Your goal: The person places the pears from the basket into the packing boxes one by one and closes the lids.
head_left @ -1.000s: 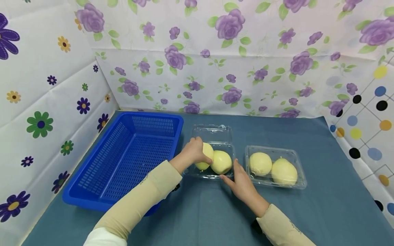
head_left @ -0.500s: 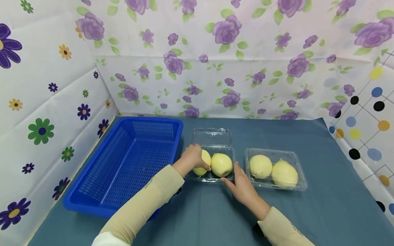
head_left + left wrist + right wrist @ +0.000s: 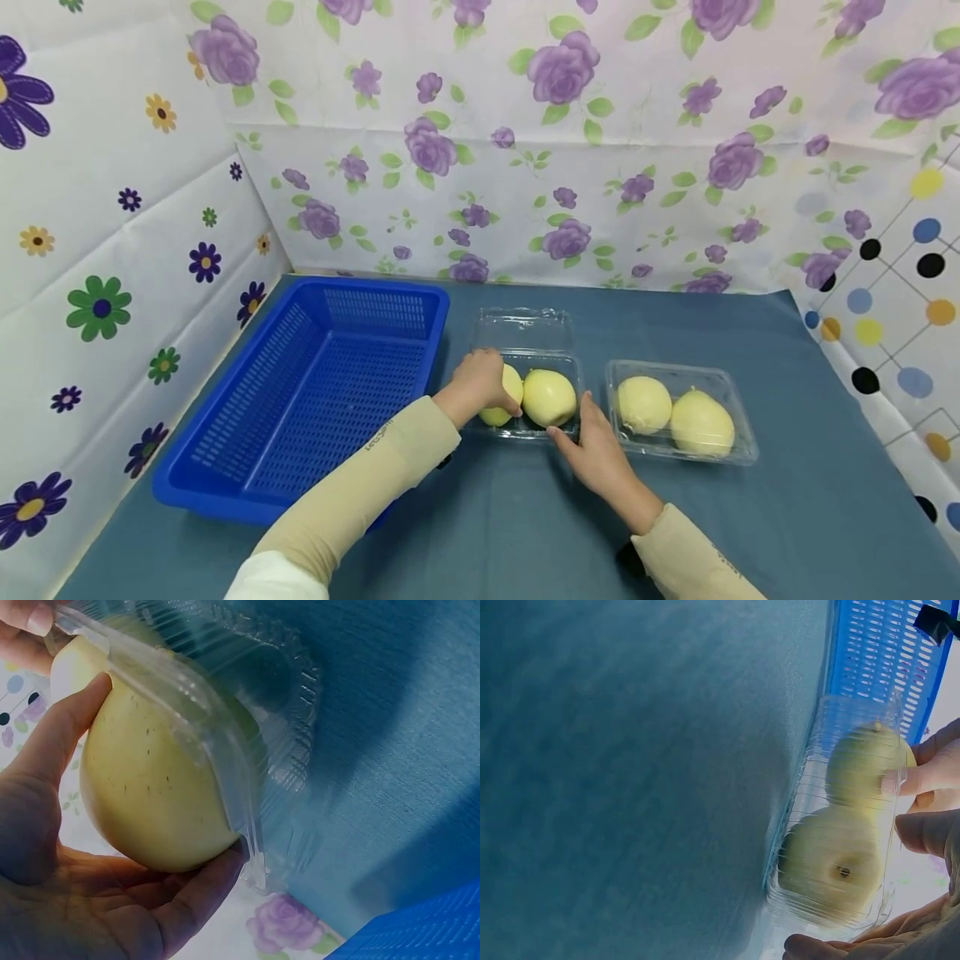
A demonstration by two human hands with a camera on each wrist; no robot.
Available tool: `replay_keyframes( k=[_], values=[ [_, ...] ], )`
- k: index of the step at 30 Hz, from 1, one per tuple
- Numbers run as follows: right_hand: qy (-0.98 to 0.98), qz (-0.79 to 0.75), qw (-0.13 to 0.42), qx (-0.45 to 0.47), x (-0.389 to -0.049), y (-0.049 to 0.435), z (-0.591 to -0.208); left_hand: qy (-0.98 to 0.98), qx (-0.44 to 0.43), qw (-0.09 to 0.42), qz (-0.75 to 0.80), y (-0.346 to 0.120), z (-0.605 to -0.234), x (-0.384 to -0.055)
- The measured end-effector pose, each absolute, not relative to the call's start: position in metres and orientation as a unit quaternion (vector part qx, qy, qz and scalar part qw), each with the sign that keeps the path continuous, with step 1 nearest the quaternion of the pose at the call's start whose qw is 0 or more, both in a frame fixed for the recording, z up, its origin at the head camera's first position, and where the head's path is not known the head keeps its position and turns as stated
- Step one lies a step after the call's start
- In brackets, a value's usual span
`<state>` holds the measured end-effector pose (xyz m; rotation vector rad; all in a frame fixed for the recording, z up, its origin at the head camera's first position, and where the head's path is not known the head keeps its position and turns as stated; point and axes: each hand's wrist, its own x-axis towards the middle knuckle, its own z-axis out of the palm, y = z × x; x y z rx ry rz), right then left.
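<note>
Two pale yellow melons sit side by side in a clear plastic clamshell box (image 3: 487, 437), its lid (image 3: 522, 331) folded back behind it. My left hand (image 3: 478, 383) holds the left melon (image 3: 512, 383), fingers around its far side and thumb on its near side. In the left wrist view this melon (image 3: 150, 776) shows small dark specks. The right melon (image 3: 549, 398) rests against it, its round blossom end (image 3: 844, 871) showing in the right wrist view. At the box's front right corner my right hand (image 3: 597, 450) grips the wall, thumb in front and fingers along the side.
A second clear box (image 3: 742, 442) with two melons (image 3: 697, 423) under its lid stands to the right. On the left is a blue perforated basket (image 3: 438, 333). A blue-grey cloth (image 3: 495, 533) covers the table, with patterned sheets (image 3: 480, 167) behind and at the sides.
The left melon has gone slightly down in the box with my left hand, coming level with its neighbour. My right hand stays at the corner. The head view has shifted a little.
</note>
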<state>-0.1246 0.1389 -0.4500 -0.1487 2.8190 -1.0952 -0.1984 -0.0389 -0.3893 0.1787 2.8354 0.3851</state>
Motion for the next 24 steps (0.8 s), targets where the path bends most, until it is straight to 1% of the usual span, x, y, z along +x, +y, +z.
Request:
replay_keyframes(
  k=[7,12,24],
  values=[
    [0.93,-0.361,0.057,-0.044,-0.124,0.138,-0.451,0.984,0.057,0.132,0.104,-0.035,-0.39,-0.2],
    [0.928,-0.364,0.057,-0.048,-0.121,0.139,-0.451,0.985,0.069,0.133,0.08,-0.033,-0.394,-0.197],
    [0.931,-0.358,0.047,-0.054,-0.123,0.138,-0.451,0.986,0.07,0.136,0.069,-0.03,-0.399,-0.201]
  ],
)
